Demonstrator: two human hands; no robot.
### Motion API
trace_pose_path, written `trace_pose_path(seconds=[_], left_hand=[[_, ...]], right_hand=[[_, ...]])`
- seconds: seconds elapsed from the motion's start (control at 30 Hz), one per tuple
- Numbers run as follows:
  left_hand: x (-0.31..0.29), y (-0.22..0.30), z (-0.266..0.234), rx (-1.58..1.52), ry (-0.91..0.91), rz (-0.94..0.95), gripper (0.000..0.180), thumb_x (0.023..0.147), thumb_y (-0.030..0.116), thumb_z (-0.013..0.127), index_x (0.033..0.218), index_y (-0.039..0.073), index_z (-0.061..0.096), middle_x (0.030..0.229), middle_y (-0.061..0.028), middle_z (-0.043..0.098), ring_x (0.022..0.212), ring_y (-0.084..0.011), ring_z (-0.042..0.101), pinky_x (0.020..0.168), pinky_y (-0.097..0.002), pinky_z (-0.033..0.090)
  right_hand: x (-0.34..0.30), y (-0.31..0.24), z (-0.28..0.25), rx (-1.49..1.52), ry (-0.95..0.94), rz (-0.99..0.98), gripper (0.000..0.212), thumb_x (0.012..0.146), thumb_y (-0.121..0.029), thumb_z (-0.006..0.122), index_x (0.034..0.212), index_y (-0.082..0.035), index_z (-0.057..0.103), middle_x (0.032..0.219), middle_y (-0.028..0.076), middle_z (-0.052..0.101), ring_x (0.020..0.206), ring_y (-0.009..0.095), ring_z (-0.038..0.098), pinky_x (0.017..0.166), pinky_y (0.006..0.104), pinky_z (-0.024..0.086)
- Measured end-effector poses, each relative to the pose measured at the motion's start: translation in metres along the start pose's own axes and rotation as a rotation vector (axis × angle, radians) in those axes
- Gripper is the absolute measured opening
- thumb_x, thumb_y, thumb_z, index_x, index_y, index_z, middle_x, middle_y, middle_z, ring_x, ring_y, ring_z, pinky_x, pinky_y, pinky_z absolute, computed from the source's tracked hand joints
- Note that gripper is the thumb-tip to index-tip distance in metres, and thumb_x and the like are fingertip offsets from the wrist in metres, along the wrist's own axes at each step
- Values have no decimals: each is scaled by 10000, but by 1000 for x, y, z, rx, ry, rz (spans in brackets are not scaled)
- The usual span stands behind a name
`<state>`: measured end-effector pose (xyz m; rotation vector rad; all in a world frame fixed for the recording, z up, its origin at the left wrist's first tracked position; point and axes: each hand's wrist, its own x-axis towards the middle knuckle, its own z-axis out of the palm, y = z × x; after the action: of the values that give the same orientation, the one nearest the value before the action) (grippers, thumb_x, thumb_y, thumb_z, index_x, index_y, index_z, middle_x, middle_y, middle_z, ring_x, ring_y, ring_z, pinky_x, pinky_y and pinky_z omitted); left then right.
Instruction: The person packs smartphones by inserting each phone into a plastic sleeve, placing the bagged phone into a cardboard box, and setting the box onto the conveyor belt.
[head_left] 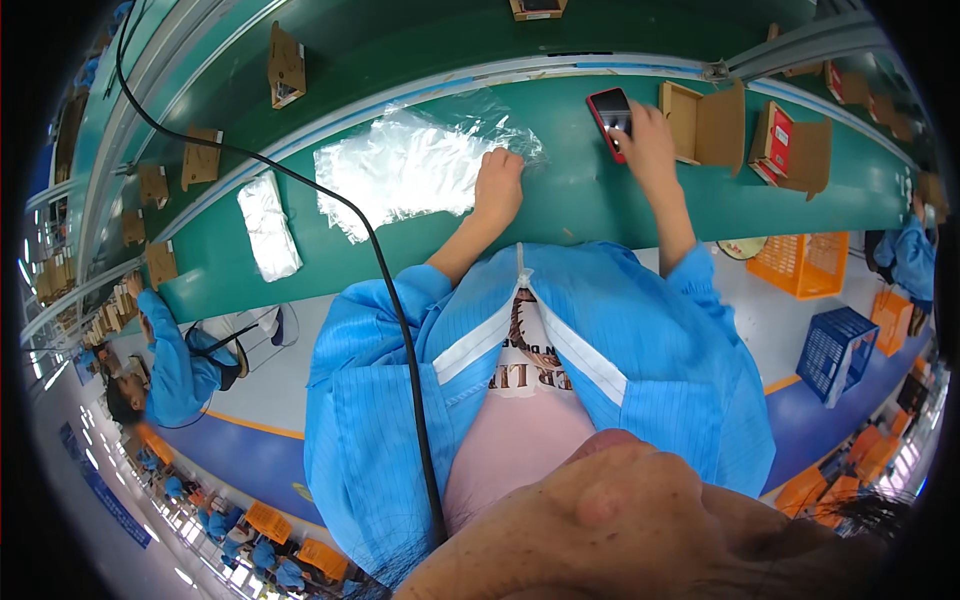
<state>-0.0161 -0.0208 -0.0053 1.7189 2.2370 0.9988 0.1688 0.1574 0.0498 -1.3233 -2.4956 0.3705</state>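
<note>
My right hand (652,150) is closed on a small mobile phone (612,112) with a dark screen and a red edge, its thumb lying over the lower front. My left hand (497,188) has its fingers curled and pressed together at the right end of a spread of clear plastic bags (400,165); the fingertips appear to pinch a bag there. To the right of the phone stands an open cardboard box (718,125) with its flap folded out. Another open box (800,150) beside it has a red item (777,140) inside.
A folded white plastic bundle (268,228) lies left on the green bench (560,205). A black cable (372,235) hangs across my left side. Small boxes (287,65) stand beyond the metal rail. Orange (800,265) and blue crates (838,350) sit on the floor. Co-workers (175,365) work on both sides.
</note>
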Motion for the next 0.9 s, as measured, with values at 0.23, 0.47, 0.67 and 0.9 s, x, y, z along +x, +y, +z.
trace_pose_path(seconds=[0.23,0.47,0.67,0.9], left_hand=[[-2,7,-5,31,-42,-100,64,779,53,612,841,43,625,833,-137,551,822,-332,537,707,-417,453],[4,-2,2,-169,-26,-235,107,805,120,608,820,21,645,832,-158,632,794,-337,608,712,-407,483],[18,-7,6,-231,-111,-363,142,791,129,616,819,1,670,760,-172,648,657,-318,636,621,-383,501],[20,-6,4,-373,0,-613,156,862,105,568,931,-1,658,745,-147,647,628,-275,628,586,-318,505]], right_hand=[[52,-7,32,-105,-295,147,791,687,-401,702,1389,-212,392,1185,215,455,1098,396,465,895,443,450],[-7,-30,-26,1031,-279,426,358,857,-311,643,1013,-1,555,786,111,604,556,164,614,531,273,518],[-76,-56,26,1479,-75,403,249,931,-187,561,1061,19,506,930,116,617,759,173,649,683,280,544],[-92,-53,5,338,-55,-122,193,840,-228,633,946,-76,577,899,79,565,703,290,594,575,365,482]])
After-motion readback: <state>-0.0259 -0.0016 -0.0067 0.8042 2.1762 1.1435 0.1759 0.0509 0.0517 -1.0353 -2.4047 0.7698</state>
